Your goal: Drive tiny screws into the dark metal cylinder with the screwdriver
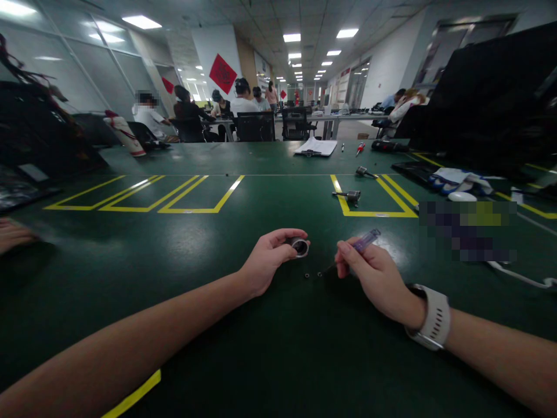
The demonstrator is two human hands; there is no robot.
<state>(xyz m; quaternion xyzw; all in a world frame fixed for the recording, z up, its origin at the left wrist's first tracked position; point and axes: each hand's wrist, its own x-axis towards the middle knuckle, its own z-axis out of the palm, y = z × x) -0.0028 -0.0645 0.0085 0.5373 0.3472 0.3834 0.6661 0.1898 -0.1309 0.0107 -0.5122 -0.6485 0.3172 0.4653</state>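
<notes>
My left hand [272,255] is closed around a round metal ring-shaped part [301,248], its hollow opening turned toward me. In my right hand [374,267] is a screwdriver [365,240] with a clear purple handle, held like a pen. Its dark shaft points down and left toward the table. By the tip lies a tiny ring-like piece [319,274]; whether they touch I cannot tell. A second small ring-like piece [307,276] rests on the green table just below the metal part.
Two metal parts with shafts, one nearer [351,196] and one farther [364,172], lie around the right yellow-taped box. Behind are a clipboard [315,147] and a red screwdriver [360,148]. Gloves [461,180] lie right. Another person's hand [15,235] shows at the left edge.
</notes>
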